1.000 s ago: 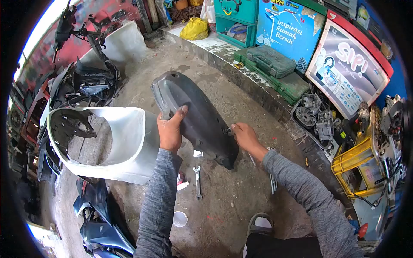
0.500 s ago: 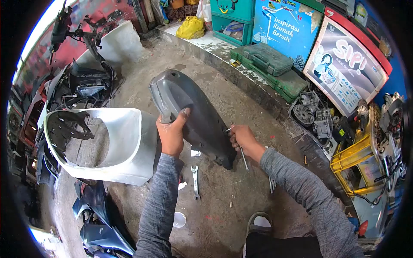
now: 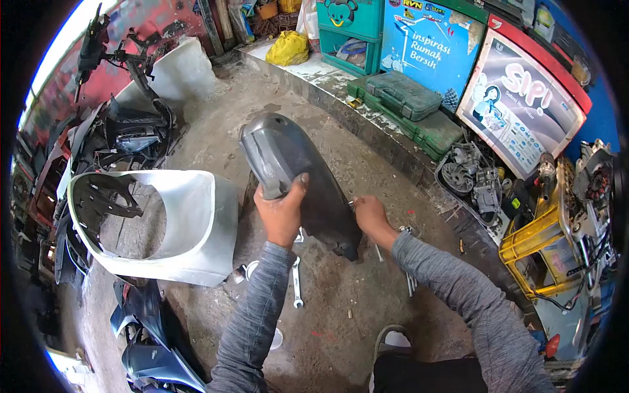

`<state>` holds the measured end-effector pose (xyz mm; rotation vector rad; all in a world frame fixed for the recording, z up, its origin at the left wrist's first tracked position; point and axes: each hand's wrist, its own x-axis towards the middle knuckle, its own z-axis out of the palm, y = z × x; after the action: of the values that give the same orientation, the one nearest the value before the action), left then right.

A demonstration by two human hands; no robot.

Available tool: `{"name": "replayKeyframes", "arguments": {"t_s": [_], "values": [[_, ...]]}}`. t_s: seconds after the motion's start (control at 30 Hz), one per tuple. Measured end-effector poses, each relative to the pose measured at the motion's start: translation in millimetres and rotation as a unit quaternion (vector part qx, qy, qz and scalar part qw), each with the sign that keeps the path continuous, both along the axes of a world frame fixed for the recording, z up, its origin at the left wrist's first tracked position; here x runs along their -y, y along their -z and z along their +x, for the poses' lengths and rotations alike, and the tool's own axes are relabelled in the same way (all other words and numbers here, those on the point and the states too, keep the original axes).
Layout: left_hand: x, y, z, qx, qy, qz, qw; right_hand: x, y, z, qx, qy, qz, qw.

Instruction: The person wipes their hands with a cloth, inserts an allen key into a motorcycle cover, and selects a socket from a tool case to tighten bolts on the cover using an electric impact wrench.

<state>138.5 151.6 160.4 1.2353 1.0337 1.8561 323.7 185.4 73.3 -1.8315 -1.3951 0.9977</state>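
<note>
left sleeve [image 3: 252, 321] mottled heather grey, wrinkled, ending at the wrist behind the left hand [image 3: 282, 213]; matching right sleeve [image 3: 458, 295] behind the right hand [image 3: 373, 218]; black legwear [image 3: 426, 376] and grey-green-rimmed, white-patched shoe [image 3: 395, 338] bodyward of it.

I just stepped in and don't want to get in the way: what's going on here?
A person grips a dark molded part in their left hand. Their right hand holds a thin metal tool at its lower edge. A wrench and a large white shell lie on the floor.
</note>
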Motion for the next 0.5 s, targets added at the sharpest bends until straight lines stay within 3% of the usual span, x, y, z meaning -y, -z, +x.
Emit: {"name": "replayKeyframes", "arguments": {"t_s": [0.03,0.27,0.37,0.43,0.5], "values": [[1,-1,6,0.014,-0.017,0.007,1.000,-1,3,2,0.107,-0.031,0.094,0.989],[2,-5,18,0.020,-0.083,0.013,0.996,20,-2,7,0.115,-0.039,0.074,0.990],[-4,-5,14,0.023,-0.110,0.018,0.993,33,-11,12,0.161,-0.096,0.081,0.979],[-7,-5,14,0.017,-0.119,0.012,0.993,31,-8,9,0.291,-0.147,0.140,0.935],[-12,-7,16,0.041,-0.133,0.014,0.990,26,-16,10,0.338,-0.174,0.152,0.912]]}}
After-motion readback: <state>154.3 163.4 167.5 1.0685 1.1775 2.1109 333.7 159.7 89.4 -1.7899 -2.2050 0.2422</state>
